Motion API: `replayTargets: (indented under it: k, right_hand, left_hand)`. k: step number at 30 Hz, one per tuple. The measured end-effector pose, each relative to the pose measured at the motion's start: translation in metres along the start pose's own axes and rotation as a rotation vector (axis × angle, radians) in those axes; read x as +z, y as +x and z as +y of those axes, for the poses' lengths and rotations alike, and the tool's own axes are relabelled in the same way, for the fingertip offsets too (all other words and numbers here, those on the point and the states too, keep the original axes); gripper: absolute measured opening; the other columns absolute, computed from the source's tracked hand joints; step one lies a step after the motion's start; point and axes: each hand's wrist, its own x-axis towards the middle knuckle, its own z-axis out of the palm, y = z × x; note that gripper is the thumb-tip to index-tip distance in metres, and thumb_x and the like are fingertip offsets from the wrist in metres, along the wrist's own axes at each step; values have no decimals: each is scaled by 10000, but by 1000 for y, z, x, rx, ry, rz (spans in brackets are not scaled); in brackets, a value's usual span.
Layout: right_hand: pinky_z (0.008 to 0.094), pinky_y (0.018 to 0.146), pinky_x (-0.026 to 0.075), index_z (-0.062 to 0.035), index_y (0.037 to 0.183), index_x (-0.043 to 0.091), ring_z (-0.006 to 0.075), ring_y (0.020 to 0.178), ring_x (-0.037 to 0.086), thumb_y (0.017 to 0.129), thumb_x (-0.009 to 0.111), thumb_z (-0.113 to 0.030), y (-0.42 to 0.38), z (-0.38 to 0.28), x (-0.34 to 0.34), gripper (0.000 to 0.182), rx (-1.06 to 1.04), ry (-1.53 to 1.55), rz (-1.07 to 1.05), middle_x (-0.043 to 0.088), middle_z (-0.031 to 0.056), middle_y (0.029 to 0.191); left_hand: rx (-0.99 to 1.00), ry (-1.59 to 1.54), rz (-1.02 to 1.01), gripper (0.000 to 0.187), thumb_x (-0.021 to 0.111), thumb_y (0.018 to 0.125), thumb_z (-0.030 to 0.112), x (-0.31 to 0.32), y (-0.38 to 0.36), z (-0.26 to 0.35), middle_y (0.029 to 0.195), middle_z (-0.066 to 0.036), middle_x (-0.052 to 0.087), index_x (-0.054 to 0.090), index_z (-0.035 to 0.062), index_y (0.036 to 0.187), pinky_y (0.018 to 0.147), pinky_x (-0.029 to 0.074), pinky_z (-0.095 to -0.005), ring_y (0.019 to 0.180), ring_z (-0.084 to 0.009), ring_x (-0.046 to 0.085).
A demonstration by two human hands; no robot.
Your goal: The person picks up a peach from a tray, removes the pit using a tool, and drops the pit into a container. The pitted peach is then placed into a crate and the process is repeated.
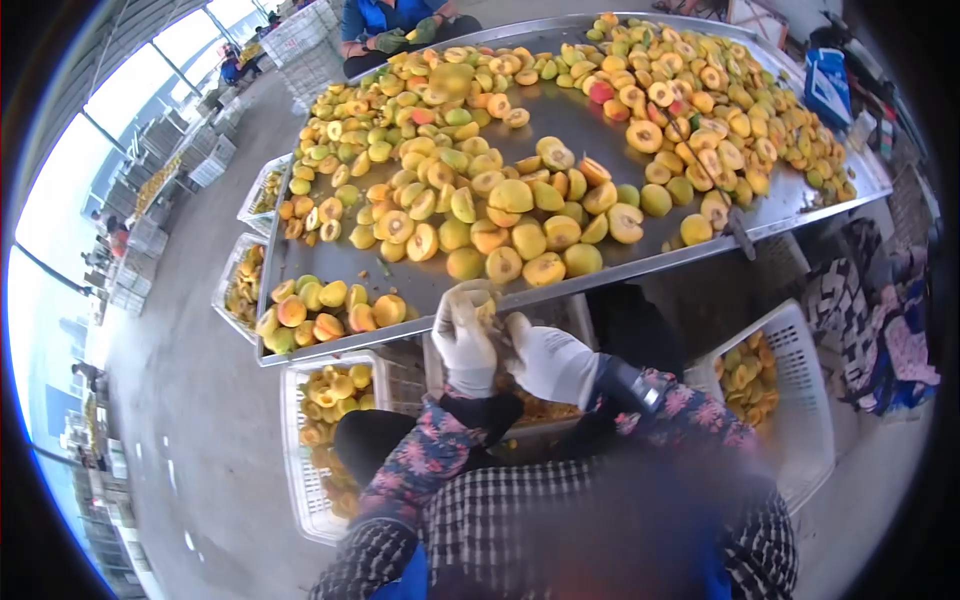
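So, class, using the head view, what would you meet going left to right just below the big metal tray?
White basket → gloved left hand → gloved right hand → second white basket → patterned cloth.

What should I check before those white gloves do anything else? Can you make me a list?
1. Left hand gloved: ok, white glove on.
2. Right hand gloved: ok, white glove on.
3. What the fingers hold: cannot tell; something yellowish shows by the left hand, but it is blurred.
4. Cut fruit near the hands: ok, a heap lies just beyond them on the metal table.
5. Left basket upright: ok, fruit inside.
6. Right basket upright: ok, fruit inside.
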Motion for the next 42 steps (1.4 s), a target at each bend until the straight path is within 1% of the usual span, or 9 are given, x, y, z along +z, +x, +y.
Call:
replayTargets:
  k: [12,22,30,32,34,37,38,41,42]
  right_hand:
    - [493,705,495,-4,1092,446,428,817,642,882,578,-204,-3,-5,-14,319,157,-211,-204,650,249,833]
    - [484,623,487,80,1096,507,424,706,615,881,573,-182,-12,25,2,345,-308,-317,-99,604,305,802]
    - [459,614,510,75,1130,462,389,737,643,899,523,-201,-3,25,7,365,14,-293,-184,638,248,796]
    - [338,547,507,3,909,594,235,637,601,807,559,-134,-10,36,2,175,-558,-838,-110,620,97,747]
    - [326,585,519,-13,901,630,213,641,599,792,570,-152,-10,47,1,187,-741,-1003,-204,626,99,811]
    - [465,590,487,42,1056,543,390,694,619,944,528,-249,-8,33,1,312,-90,-213,-203,624,259,819]
    - [484,594,476,48,1082,497,437,656,602,945,542,-277,-8,62,24,356,-177,-56,-74,620,303,865]
    - [372,466,441,-24,1007,499,284,470,550,968,541,-311,-5,56,21,293,-121,183,-137,608,155,719]
    - [333,435,420,-46,987,498,228,445,525,974,539,-317,-6,39,10,275,197,497,-280,585,108,688]
  left_hand:
    - [-49,49,-155,377,496,1016,287,-11,-6,-5,956,-127,673,616,-19,833,771,493,-292,824,-184,620]
    - [-361,-57,-435,278,532,990,179,-30,13,-35,836,-56,698,692,-12,868,695,501,-271,744,-111,614]
    - [-330,69,-318,383,613,960,334,-26,11,-30,828,-56,698,703,-18,841,662,498,-244,725,-99,617]
    - [-510,112,-426,310,597,972,258,-26,18,-21,844,-60,690,686,-35,924,652,513,-265,710,-122,635]
    - [-545,93,-512,277,590,973,206,-25,20,-17,851,-94,687,666,-60,979,691,539,-298,739,-161,652]
    - [-589,63,-528,348,642,941,311,-30,21,-25,852,-57,694,688,-34,948,703,529,-281,774,-126,643]
    - [-610,146,-542,409,646,927,387,-29,24,-19,837,-58,696,696,-19,921,694,524,-279,767,-127,646]
    - [-584,38,-542,479,642,908,462,-26,25,-17,849,-91,696,685,-14,874,692,534,-291,767,-168,664]
    - [-572,-20,-537,491,641,904,473,-25,24,-15,858,-101,696,681,-14,860,691,536,-293,770,-181,669]
